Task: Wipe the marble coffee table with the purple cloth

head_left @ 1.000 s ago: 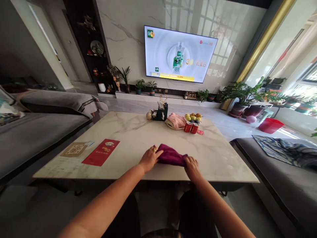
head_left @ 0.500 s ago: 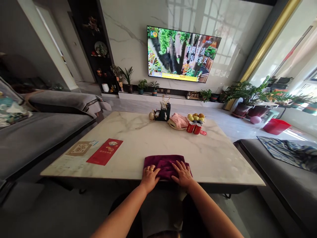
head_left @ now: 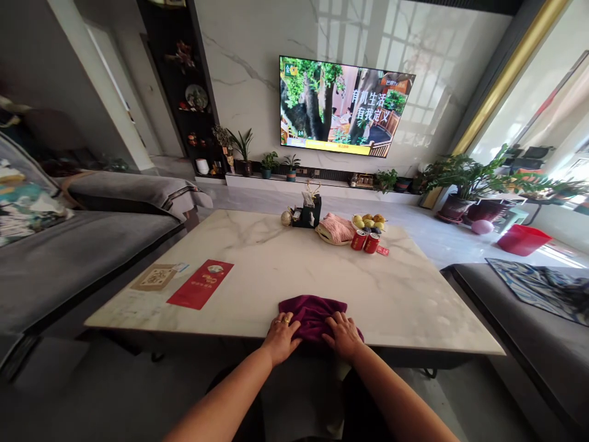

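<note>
A folded purple cloth [head_left: 313, 310] lies at the near edge of the marble-topped coffee table [head_left: 248, 279], with folds rippling across it. My left hand [head_left: 281, 337] is on its left side, rings on the fingers, which are bent over the fabric. On the right side my right hand [head_left: 343, 334] grips the cloth with curled fingers, thumb pointing inward. Part of the cloth is hidden beneath both hands.
A red paper packet [head_left: 200, 284] and a brown printed square [head_left: 154, 277] lie at left. Farther back stand a black tissue box [head_left: 307, 215], a pink cloth [head_left: 335, 227], two red cans [head_left: 365, 242] and a fruit plate. Grey sofas [head_left: 105, 258] flank the table.
My fingers have bent from lying flatter to curling over the cloth. The cloth has bunched up and its far edge has drawn in. The view has shifted slightly.
</note>
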Available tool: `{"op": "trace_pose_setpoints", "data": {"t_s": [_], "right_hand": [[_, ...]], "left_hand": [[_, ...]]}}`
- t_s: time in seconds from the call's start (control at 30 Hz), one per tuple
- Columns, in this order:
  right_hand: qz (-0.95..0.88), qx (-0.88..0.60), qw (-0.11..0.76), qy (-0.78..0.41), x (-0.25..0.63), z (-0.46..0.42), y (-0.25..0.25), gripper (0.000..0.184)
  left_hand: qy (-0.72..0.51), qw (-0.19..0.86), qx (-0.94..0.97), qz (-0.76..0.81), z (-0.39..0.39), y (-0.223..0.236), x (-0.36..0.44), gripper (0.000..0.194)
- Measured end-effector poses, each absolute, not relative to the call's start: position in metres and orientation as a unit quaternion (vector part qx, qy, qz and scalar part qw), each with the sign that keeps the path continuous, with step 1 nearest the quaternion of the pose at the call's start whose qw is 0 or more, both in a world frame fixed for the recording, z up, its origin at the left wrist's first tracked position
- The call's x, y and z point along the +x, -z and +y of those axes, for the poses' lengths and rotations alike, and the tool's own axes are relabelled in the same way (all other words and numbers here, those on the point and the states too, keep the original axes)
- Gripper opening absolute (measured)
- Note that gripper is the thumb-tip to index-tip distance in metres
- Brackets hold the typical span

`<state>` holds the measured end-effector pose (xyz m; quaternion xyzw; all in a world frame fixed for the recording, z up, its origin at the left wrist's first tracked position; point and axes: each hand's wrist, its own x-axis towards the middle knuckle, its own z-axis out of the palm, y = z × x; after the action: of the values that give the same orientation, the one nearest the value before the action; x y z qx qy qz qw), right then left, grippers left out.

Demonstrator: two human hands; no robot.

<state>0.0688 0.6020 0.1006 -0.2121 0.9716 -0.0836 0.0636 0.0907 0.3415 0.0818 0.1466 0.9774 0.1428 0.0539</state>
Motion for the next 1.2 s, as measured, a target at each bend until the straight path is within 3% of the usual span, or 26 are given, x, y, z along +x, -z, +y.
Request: {"op": "trace_pose_setpoints", "data": {"t_s": [0.07, 0.2, 0.27, 0.6, 1.2], "right_hand": [[0.973, -0.204, 0.066, 0.083, 0.069, 0.601, -0.101, 0.051], [0.967, -0.23, 0.083, 0.069, 0.065, 0.599, -0.099, 0.072], [0.964, -0.241, 0.09, 0.063, 0.059, 0.599, -0.097, 0.072], [0.973, -0.207, 0.057, 0.087, -0.005, 0.587, -0.089, 0.05], [0.987, -0.14, -0.016, 0.079, -0.205, 0.568, -0.074, 0.046]], "left_hand": [[-0.14, 0.049, 0.148, 0.978, 0.345, -0.08, 0.091, 0.048], [-0.122, 0.061, 0.174, 0.975, 0.347, -0.076, 0.082, 0.072], [-0.108, 0.078, 0.192, 0.972, 0.346, -0.074, 0.074, 0.074], [-0.087, 0.066, 0.192, 0.975, 0.35, -0.064, -0.005, 0.055], [-0.095, -0.028, 0.12, 0.988, 0.361, -0.052, -0.212, 0.047]]}}
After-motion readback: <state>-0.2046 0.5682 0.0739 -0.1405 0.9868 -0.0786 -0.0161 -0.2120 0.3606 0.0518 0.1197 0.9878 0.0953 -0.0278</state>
